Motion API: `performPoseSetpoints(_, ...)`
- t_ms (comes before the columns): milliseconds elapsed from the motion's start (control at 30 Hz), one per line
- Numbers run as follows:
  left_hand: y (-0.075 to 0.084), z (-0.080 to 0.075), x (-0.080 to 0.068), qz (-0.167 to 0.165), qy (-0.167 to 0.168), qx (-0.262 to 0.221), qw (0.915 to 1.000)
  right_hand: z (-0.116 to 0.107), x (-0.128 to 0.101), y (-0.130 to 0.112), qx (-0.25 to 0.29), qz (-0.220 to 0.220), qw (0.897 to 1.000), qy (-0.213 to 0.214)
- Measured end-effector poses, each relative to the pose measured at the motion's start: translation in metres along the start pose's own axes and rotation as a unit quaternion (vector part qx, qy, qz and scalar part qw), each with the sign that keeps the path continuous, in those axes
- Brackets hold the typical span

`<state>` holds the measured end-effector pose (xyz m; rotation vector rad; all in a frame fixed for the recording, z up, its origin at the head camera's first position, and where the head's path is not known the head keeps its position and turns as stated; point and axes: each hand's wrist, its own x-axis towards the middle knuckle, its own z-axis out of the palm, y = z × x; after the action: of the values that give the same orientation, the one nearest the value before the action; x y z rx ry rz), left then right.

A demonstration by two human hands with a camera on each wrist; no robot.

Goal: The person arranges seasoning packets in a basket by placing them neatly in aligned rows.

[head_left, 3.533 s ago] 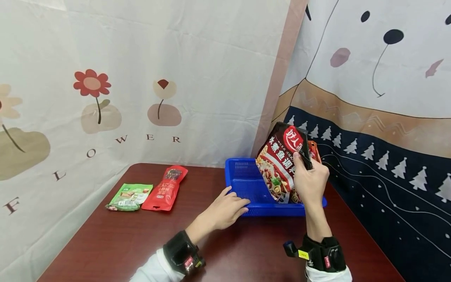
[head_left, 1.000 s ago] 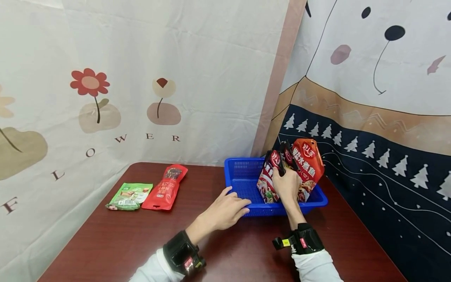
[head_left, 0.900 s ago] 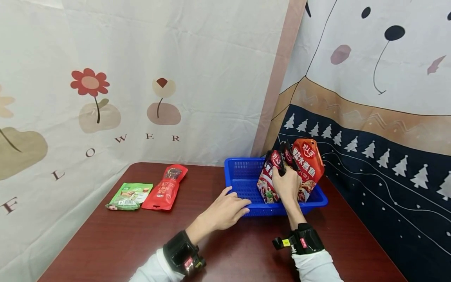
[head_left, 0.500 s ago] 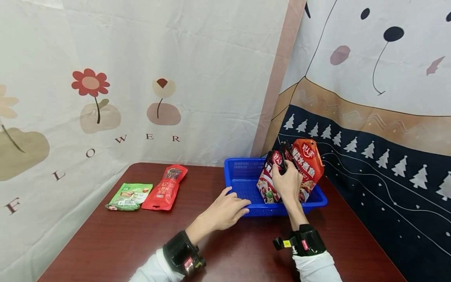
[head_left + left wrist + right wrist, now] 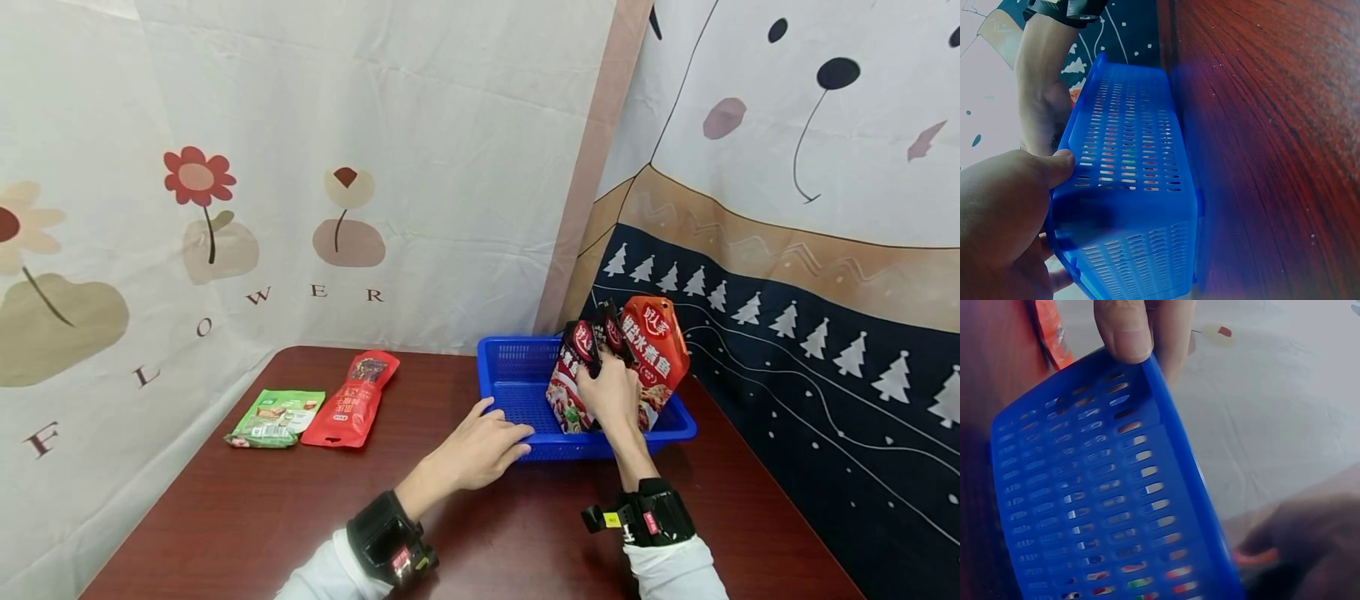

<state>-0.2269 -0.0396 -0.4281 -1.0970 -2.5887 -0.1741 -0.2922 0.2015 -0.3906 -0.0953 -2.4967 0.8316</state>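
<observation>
A blue plastic basket (image 5: 498, 383) sits on the table, its near left corner rim gripped by my left hand (image 5: 480, 446). The left wrist view shows the thumb (image 5: 1060, 166) on the outer wall and fingers past the rim. Inside the basket's right half stand a black-and-red seasoning packet (image 5: 567, 387), another black-topped packet (image 5: 611, 329) and an orange-red seasoning packet (image 5: 656, 346), leaning upright. My right hand (image 5: 613, 398) is down among them, its thumb against the black-and-red packet. Its other fingertips are hidden between the packets, so its hold is unclear.
On the table's left lie a green packet (image 5: 279, 418) and a red pouch (image 5: 352, 404), touching side by side. The dark red table (image 5: 315, 517) meets a printed cloth wall (image 5: 450, 167) behind and a dark tree-patterned cloth (image 5: 795, 400) at right.
My right hand has lowered the black-and-red packet into the basket from a raised spot. Over the last half second its fingers shifted slightly lower among the packets. My left hand has stayed put.
</observation>
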Motion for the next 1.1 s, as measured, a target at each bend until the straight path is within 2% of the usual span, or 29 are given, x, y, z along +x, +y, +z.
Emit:
performPoseSetpoints(133, 0.0, 0.0, 0.0, -0.002, -0.004, -0.004, 1.0, 0.001, 0.0, 0.003, -0.047, 0.014, 0.995, -0.092)
performPoseSetpoints(300, 0.0, 0.0, 0.0, -0.004, -0.004, -0.004, 1.0, 0.002, 0.0, 0.003, -0.052, 0.038, 0.987, -0.146)
performPoseSetpoints(433, 0.0, 0.001, 0.0, -0.005, -0.006, -0.003, 1.0, 0.002, 0.001, 0.004, -0.052, 0.043, 0.986, -0.15)
performPoseSetpoints(667, 0.0, 0.001, 0.0, -0.005, -0.008, -0.003, 1.0, 0.006, 0.001, 0.008, -0.057, 0.019, 0.989, -0.133)
performPoseSetpoints(933, 0.0, -0.001, 0.0, -0.008, -0.013, -0.007, 0.9999, 0.01, 0.0, 0.009, -0.054, 0.024, 0.989, -0.136)
performPoseSetpoints(1100, 0.001, -0.001, 0.0, -0.007, -0.014, -0.009, 0.9998, 0.012, 0.0, 0.012, -0.058, 0.007, 0.991, -0.121)
